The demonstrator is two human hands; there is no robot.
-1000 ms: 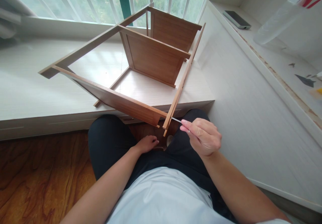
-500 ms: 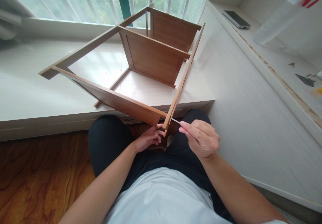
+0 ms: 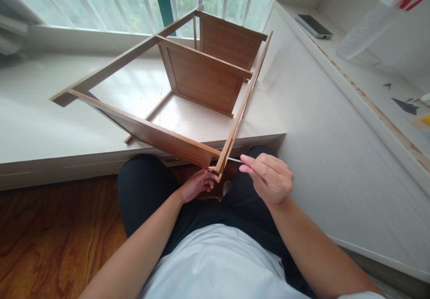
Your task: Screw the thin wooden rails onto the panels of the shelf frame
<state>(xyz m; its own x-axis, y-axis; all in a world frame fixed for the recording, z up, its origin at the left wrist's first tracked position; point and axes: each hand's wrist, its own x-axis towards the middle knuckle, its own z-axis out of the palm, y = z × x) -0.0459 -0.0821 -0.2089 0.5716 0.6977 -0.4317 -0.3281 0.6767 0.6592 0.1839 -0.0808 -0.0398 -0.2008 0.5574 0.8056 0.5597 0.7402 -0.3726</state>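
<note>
A brown wooden shelf frame [image 3: 201, 77] with several panels lies tilted on the white window ledge, its near corner overhanging my lap. My left hand [image 3: 199, 185] grips that near corner from below, the fingers curled and their tips partly hidden behind the wood. In my right hand [image 3: 270, 176] a thin silver hex key [image 3: 234, 160] is pinched between thumb and fingers. Its far end meets the outer side of the corner rail, where a narrow gap shows between two wooden strips. Most of the key's grip end is hidden in the hand.
The white ledge [image 3: 36, 129] runs below a barred window. To the right rises a white side panel [image 3: 322, 142], topped by a shelf with a phone [image 3: 314, 26], a clear plastic bottle [image 3: 366, 32] and dark scraps [image 3: 405, 105]. Wooden floor [image 3: 60, 232] lies at lower left.
The gap between the two strips of the near rail looks wider. The hex key lies flatter and has shifted slightly left with the rail. My left hand has barely moved.
</note>
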